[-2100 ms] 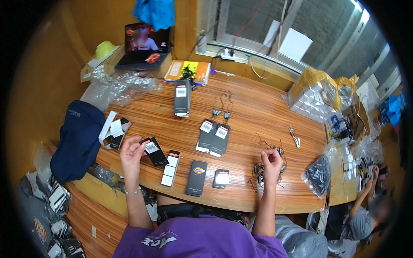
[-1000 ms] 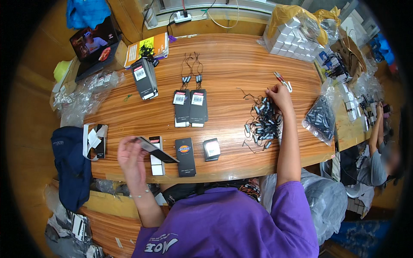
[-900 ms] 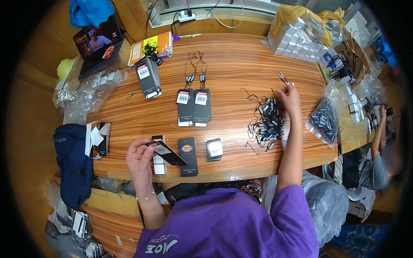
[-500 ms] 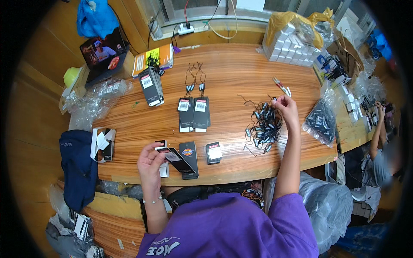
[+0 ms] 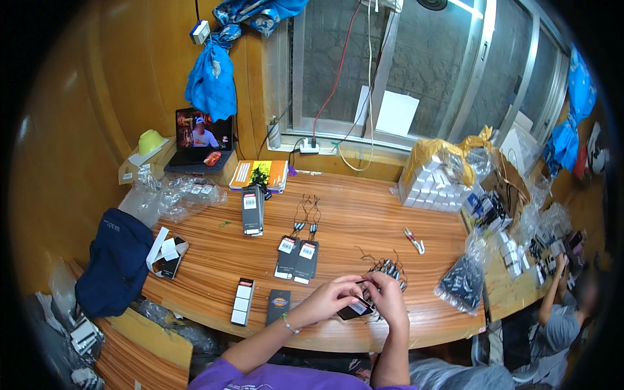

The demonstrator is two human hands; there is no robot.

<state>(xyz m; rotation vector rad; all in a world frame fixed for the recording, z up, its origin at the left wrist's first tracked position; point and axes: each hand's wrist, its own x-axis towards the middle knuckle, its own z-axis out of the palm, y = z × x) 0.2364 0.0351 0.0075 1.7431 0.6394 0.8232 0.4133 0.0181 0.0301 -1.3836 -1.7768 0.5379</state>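
Observation:
Both my hands meet over the front edge of the wooden table (image 5: 351, 221). My left hand (image 5: 331, 296) and my right hand (image 5: 387, 296) together hold a small black card with a white label (image 5: 355, 308). Just behind my right hand lies a tangle of black strings with small tags (image 5: 388, 266). On the table to the left of my hands lie a black card (image 5: 277, 307) and a narrow stack of black-and-white cards (image 5: 242, 301). Two more black tagged cards (image 5: 298, 258) lie further back.
A tall stack of cards (image 5: 252, 210), loose strings (image 5: 307, 211), small snips (image 5: 413, 240), a dark plastic bag (image 5: 463, 279), white boxes in a yellow bag (image 5: 437, 179), a laptop (image 5: 198, 140), books (image 5: 261, 174), a navy cloth (image 5: 117, 260). Another person (image 5: 562, 312) works at the right end.
My head has lifted, so the window now shows. My left hand brought the black card from the left stack to the middle, and my right hand came back from the strings to join it.

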